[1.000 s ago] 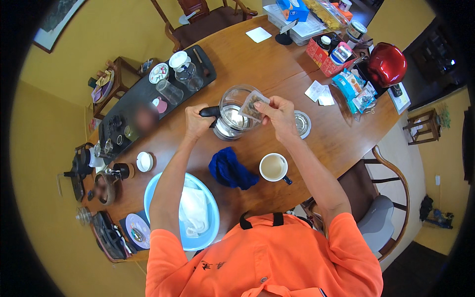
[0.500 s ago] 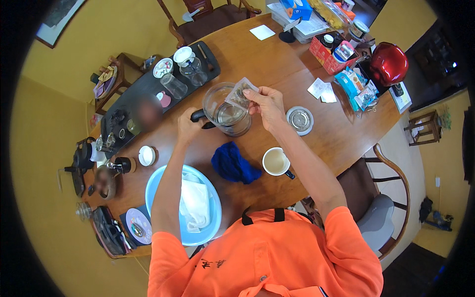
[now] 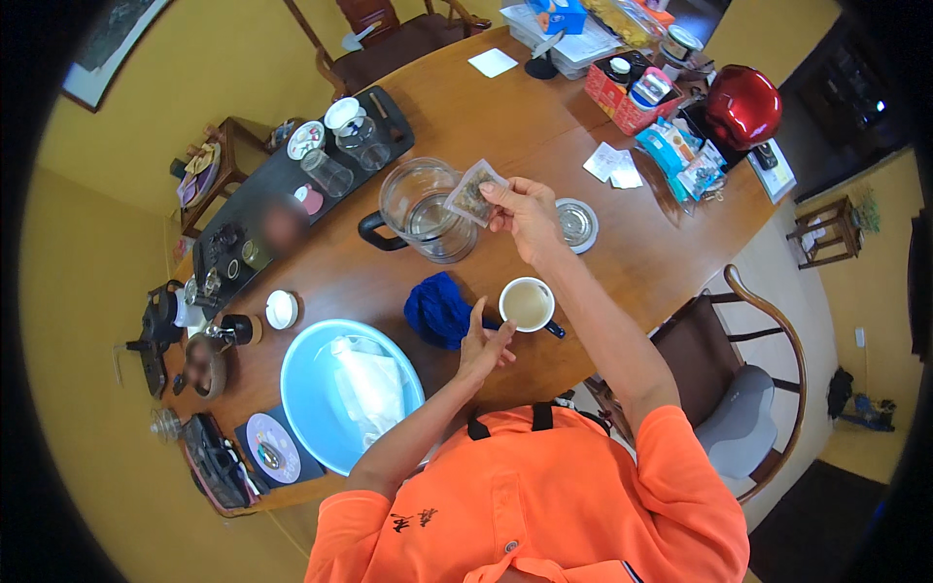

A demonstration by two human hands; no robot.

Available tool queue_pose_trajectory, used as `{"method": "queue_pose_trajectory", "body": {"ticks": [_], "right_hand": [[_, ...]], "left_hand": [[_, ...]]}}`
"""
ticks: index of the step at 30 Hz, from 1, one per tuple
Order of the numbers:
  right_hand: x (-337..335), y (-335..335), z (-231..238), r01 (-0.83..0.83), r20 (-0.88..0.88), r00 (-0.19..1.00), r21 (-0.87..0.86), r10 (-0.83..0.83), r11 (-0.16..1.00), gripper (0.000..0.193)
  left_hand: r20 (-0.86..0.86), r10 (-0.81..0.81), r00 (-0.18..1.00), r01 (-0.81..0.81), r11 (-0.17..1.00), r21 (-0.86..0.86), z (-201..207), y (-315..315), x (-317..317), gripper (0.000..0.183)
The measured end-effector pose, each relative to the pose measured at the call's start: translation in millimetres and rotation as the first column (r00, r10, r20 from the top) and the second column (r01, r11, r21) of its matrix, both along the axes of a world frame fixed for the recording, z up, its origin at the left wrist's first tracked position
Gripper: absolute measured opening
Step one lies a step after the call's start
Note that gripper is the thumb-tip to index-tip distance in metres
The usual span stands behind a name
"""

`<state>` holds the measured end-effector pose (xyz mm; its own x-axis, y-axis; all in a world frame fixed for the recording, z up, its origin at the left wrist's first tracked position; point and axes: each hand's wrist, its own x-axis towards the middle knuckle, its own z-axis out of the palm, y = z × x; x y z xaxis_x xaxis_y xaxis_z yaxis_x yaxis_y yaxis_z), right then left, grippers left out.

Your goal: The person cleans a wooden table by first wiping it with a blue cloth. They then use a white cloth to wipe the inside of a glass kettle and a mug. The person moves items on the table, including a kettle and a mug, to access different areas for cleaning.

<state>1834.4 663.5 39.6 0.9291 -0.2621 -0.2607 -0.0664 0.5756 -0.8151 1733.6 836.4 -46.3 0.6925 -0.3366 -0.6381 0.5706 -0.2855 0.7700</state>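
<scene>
My right hand (image 3: 525,216) pinches a clear-and-white tea bag (image 3: 470,192) with dark leaves inside. The bag hangs over the right rim of a glass pitcher (image 3: 413,202), whose black handle points left. Some clear liquid seems to lie low in the pitcher. My left hand (image 3: 484,345) is open, fingers apart, at the near left side of a white mug (image 3: 526,280); I cannot tell whether it touches. The mug holds a pale brownish liquid and has a dark handle. A crumpled blue cloth (image 3: 434,309) lies just left of the mug.
A round lid (image 3: 576,225) lies right of the pitcher. Near left stands a light blue basin (image 3: 294,398) with a white bag. A black tray (image 3: 389,146) carries glass jars and cups. Boxes, packets and a red glossy object (image 3: 742,105) crowd the far right.
My left hand has let go of the pitcher's handle and moved down and right to the mug. My right hand still holds the tea bag by the pitcher. The whole view has shifted slightly.
</scene>
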Motion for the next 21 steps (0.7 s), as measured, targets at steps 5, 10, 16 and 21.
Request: {"method": "queue_pose_trajectory", "body": {"ticks": [5,10,16,21], "right_hand": [[-25,4,-8,-0.006,-0.015,1.0,0.03,0.006,1.0,0.019],[-59,15,-19,0.076,0.0,0.997,0.174,-0.078,0.982,0.022],[-155,17,-36,0.167,-0.051,0.984,-0.056,-0.169,0.984,0.015],[-236,20,-23,0.297,-0.035,0.953,-0.099,-0.301,0.95,0.019]], "left_hand": [[-0.16,-0.105,0.982,0.12,0.989,0.086,-9,-25,25,0.068],[-0.319,-0.172,0.932,0.165,0.985,-0.048,-49,-29,38,0.05],[-0.197,-0.314,0.929,0.309,0.95,-0.057,-31,-23,33,0.034],[0.036,-0.613,0.789,0.611,0.776,-0.159,20,-27,-3,0.034]]}}
